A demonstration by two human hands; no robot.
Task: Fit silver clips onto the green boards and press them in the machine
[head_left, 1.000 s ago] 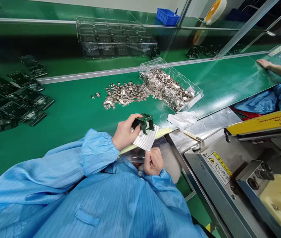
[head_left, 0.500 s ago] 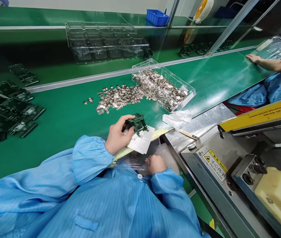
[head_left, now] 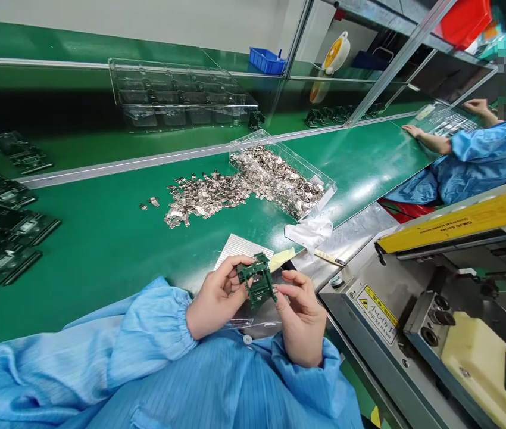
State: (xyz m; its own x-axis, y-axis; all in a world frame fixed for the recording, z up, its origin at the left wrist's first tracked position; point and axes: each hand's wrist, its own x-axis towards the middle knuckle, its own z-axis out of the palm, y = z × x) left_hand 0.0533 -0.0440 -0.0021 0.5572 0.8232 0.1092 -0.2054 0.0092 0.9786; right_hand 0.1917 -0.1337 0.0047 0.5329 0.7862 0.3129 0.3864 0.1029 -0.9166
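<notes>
Both of my hands hold a small dark green circuit board just above the near edge of the green bench. My left hand pinches its left side with thumb and fingers. My right hand grips its right side with curled fingers. A silvery ribbed sheet lies flat on the bench just behind the board. Both arms wear blue sleeves.
A clear box of small metal parts stands behind, with a loose pile of the parts spilled to its left. Dark boards lie far left. A grey machine fills the right. Another person's hands rest further along the bench.
My left hand has drawn the green board off the ribbed sheet towards me. My right hand has come up from my lap and taken the board's right side. The view has tilted up.
</notes>
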